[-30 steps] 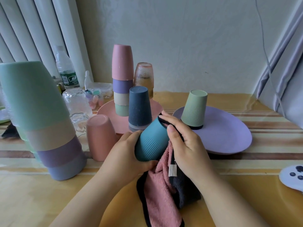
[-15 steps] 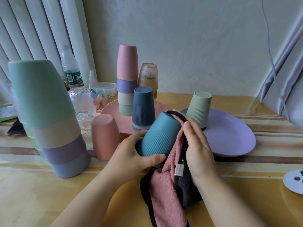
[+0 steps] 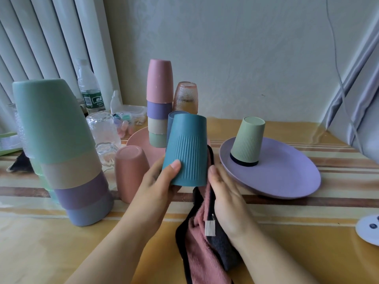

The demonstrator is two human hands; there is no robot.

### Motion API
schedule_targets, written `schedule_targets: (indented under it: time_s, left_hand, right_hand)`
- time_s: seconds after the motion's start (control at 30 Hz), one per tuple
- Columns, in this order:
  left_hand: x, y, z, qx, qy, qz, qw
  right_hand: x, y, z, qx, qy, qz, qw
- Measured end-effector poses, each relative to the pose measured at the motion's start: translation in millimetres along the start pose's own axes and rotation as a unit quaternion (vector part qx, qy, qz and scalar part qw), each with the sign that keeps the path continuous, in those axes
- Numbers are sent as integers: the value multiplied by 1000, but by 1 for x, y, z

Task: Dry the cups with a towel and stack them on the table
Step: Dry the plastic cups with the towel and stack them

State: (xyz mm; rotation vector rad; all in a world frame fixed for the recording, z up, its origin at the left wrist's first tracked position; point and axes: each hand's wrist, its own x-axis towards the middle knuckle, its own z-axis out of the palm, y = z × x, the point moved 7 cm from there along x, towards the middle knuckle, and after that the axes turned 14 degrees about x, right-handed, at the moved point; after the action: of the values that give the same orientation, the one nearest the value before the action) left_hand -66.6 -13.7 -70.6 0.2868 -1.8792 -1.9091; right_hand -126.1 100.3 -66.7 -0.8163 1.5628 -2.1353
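The teal ribbed plastic cup point(image 3: 185, 149) is upside down and raised above the table, gripped near its rim by the left hand point(image 3: 156, 185), whose thumb presses on the ribbed side while the fingers curl round behind. The right hand point(image 3: 226, 198) sits just to the right of the cup, fingers fairly straight and lying along the pink terry towel with black edging point(image 3: 202, 249); whether the hidden fingers pinch the cloth cannot be told. The towel hangs from that hand down to the yellow striped table point(image 3: 287, 232), its upper fold touching the cup's right side.

Directly behind the cup stands an inverted dark blue ribbed cup point(image 3: 171, 124) on a pink round plate point(image 3: 137, 141), next to a tall stack of inverted pastel cups point(image 3: 159, 103) and an amber textured glass point(image 3: 185, 98). An upturned pink smooth cup point(image 3: 131, 173) stands just left of the left hand. Further left rises a large near stack of four inverted cups point(image 3: 59, 148). To the right, a pale green ribbed cup point(image 3: 248, 141) stands inverted on a lilac round plate point(image 3: 287, 177), close to the right hand.
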Motion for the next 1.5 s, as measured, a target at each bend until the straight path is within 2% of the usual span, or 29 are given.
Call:
schedule_targets:
  time_s: [0.07, 0.23, 0.4, 0.6, 0.67, 0.8, 0.97, 1.27, 1.5]
  left_hand:
    - [0, -2, -2, -3, -3, -11, 1000]
    - [-3, -6, 1, 133, -54, -3, 990]
    - [3, -9, -15, 70, 47, -15, 996]
    - [2, -17, -10, 87, 11, -32, 996]
    - [0, -16, -6, 84, 15, -26, 996]
    - [1, -5, 7, 101, 15, -25, 994]
    - [13, 20, 24, 200, -3, -38, 979]
    - [121, 76, 85, 288, 14, 30, 957]
    - [175, 52, 130, 331, -36, 23, 943]
  right_hand:
    - [0, 0, 1, -6, 7, 12, 1000]
    - [2, -3, -1, -27, 12, 20, 999]
    - [5, 0, -4, -60, 17, 14, 998]
    - [7, -1, -9, -142, -6, 56, 988]
    - [10, -10, -24, -182, 21, 48, 982]
    - [15, -34, -73, -231, 125, -2, 965]
    - [16, -43, -93, -296, 130, -38, 946]
    - [16, -34, -97, -254, 112, -7, 961]
    - [20, -27, -110, -226, 117, 14, 967]
